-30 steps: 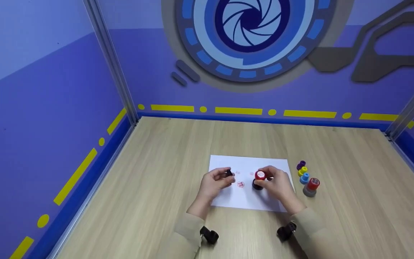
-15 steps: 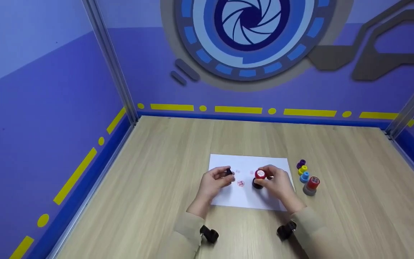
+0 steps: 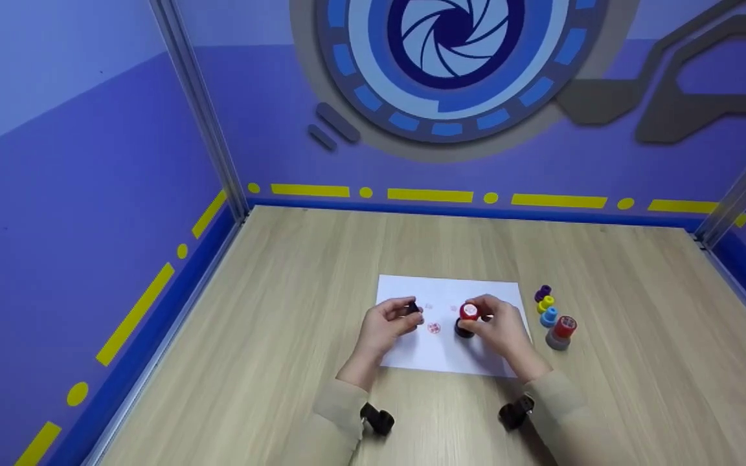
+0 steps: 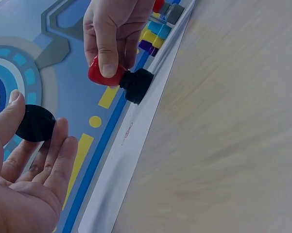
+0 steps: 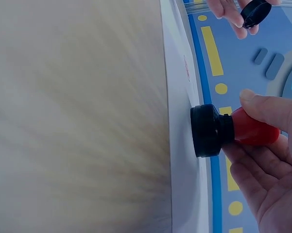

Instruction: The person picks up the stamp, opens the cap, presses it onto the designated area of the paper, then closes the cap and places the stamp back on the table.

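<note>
In the head view my left hand (image 3: pixel 384 330) pinches a round black cap (image 4: pixel 37 123) between thumb and fingers, above the left side of the white paper (image 3: pixel 425 362). The left wrist view shows the cap on edge, its other fingers spread. My right hand (image 3: pixel 501 329) grips the red handle of a stamp (image 5: pixel 252 127), thumb on one side and fingers on the other. The stamp's wide black base (image 5: pixel 205 131) faces the paper, on it or just above; I cannot tell which. A red round stamp print (image 3: pixel 434 328) lies between the hands, with fainter prints behind it.
Right of the paper stands another red-topped stamp with a grey base (image 3: pixel 561 333). Small blue (image 3: pixel 548 316), yellow (image 3: pixel 546 304) and purple (image 3: pixel 543 293) stamps line up behind it. Blue-purple walls (image 3: pixel 321 149) enclose the wooden table (image 3: pixel 295 291) at the back and sides.
</note>
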The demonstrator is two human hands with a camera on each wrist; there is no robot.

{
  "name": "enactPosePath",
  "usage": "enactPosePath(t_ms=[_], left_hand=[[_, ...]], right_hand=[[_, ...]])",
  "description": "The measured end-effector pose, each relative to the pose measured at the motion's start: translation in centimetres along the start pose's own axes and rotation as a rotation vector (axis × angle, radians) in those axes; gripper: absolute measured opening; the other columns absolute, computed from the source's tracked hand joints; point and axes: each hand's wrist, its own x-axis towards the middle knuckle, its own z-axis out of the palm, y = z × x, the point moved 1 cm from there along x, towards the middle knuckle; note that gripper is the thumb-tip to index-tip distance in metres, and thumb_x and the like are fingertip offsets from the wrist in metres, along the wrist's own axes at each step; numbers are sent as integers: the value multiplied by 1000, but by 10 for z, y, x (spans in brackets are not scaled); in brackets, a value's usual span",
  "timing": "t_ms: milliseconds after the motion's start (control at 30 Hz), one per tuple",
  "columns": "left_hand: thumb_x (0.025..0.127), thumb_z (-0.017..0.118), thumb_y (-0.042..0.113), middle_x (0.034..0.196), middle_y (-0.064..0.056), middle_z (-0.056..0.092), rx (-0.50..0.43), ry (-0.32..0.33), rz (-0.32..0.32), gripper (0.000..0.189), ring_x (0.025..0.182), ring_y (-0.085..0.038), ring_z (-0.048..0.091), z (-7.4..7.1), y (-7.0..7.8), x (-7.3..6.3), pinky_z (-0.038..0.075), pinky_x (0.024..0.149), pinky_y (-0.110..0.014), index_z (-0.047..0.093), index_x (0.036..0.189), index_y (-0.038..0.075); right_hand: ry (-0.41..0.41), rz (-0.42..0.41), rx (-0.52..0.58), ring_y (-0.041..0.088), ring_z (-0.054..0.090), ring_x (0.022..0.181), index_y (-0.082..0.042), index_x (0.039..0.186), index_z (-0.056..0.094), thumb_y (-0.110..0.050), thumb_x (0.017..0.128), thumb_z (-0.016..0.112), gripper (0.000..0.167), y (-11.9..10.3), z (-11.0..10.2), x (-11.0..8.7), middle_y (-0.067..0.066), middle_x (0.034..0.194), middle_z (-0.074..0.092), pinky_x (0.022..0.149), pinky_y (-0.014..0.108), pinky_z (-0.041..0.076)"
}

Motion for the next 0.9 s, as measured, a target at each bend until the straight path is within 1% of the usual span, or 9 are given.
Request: enactPosePath(t_ms=[467, 600, 700, 900], left_hand=[[91, 76, 3, 118, -18, 75, 4, 6, -1, 45, 102, -19, 75, -1, 2, 1, 64, 88, -30, 62, 133, -8], [91, 76, 3, 119, -21, 75, 5, 3, 8, 45, 101, -18, 75, -1, 2, 2, 64, 87, -29, 62, 132, -10], [91, 76, 2, 120, -23, 74, 3, 8, 12, 46, 100, -18, 75, -2, 1, 2, 65, 86, -30, 61, 132, -11], [92, 76, 3, 119, -22, 74, 3, 8, 6, 46, 100, -20, 75, -4, 1, 1, 64, 88, -31, 61, 133, -11]], right_hand=[[-16, 12, 4, 29, 66, 111, -5, 121, 70, -16, 86, 85, 40, -3, -1, 1, 16, 118, 72, 107, 51, 55], [4, -6, 1, 29, 67, 107, -3, 118, 70, -13, 84, 85, 38, -2, 0, 1, 17, 114, 74, 104, 50, 56], [3, -11, -6, 29, 67, 106, -2, 117, 70, -13, 85, 85, 37, -2, 1, 1, 18, 113, 74, 103, 51, 56], [-24, 14, -18, 32, 65, 111, -5, 122, 69, -16, 86, 85, 41, -4, -1, 0, 17, 118, 72, 106, 52, 54]])
